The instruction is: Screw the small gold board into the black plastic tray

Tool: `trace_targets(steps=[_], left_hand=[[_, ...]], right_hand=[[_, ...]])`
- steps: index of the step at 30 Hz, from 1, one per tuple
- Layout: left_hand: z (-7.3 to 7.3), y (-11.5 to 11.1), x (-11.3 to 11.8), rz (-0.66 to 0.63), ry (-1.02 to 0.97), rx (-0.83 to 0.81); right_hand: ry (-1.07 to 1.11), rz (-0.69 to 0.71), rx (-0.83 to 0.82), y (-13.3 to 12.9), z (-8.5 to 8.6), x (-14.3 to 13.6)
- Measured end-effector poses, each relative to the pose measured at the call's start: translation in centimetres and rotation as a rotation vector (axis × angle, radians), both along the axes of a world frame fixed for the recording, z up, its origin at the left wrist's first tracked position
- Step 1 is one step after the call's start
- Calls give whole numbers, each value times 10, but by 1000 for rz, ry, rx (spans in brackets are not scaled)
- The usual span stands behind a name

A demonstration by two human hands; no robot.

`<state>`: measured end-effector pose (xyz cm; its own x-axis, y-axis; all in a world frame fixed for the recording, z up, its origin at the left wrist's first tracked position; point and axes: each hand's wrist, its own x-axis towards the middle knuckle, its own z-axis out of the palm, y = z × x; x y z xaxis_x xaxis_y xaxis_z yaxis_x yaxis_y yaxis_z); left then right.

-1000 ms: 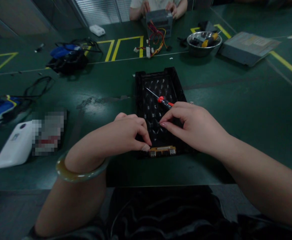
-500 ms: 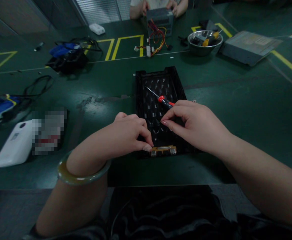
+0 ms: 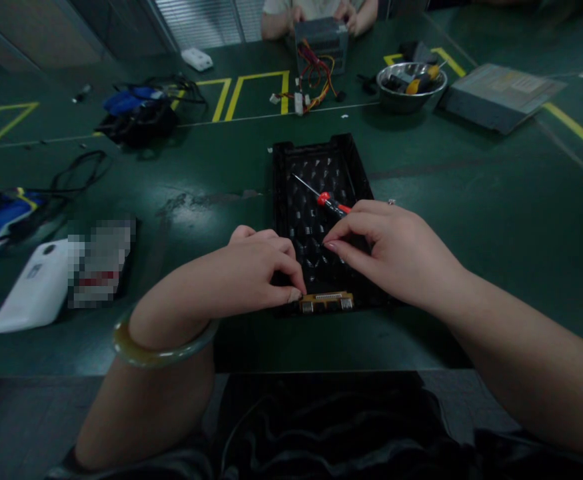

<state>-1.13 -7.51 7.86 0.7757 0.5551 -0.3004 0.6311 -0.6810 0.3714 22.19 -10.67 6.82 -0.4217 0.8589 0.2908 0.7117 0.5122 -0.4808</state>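
Note:
A black plastic tray (image 3: 284, 200) with rows of small bumps lies on the green table. Along its near edge is a small orange-brown circuit board (image 3: 327, 298) with metal ports. My left hand (image 3: 266, 270) pinches the left end of this board between thumb and finger. Over the tray's right side, my right hand (image 3: 396, 247) has its thumb and forefinger pressed close together; whatever is between the tips is too small to make out. A red and black screwdriver (image 3: 324, 199) rests across the tray, its handle running under my right hand's fingers.
On the left lie a white case (image 3: 36, 283), a blurred-out flat object (image 3: 104, 263) and blue tools with cables (image 3: 4, 217). Beyond the tray stand a metal bowl (image 3: 406, 100) and a grey panel (image 3: 501, 97). Another person's hands hold a metal box (image 3: 324, 43) with wires.

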Motion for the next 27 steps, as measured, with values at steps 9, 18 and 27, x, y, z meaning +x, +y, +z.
trace_targets(steps=[9, 18, 27], left_hand=[[-6, 5, 0, 21, 6, 5], [-3, 4, 0, 21, -27, 7], [1, 9, -2, 15, -57, -41]], right_hand=[[-60, -98, 39, 3, 2, 4], [-300, -359, 96, 15, -12, 25], [-460, -323, 128, 16, -22, 27]])
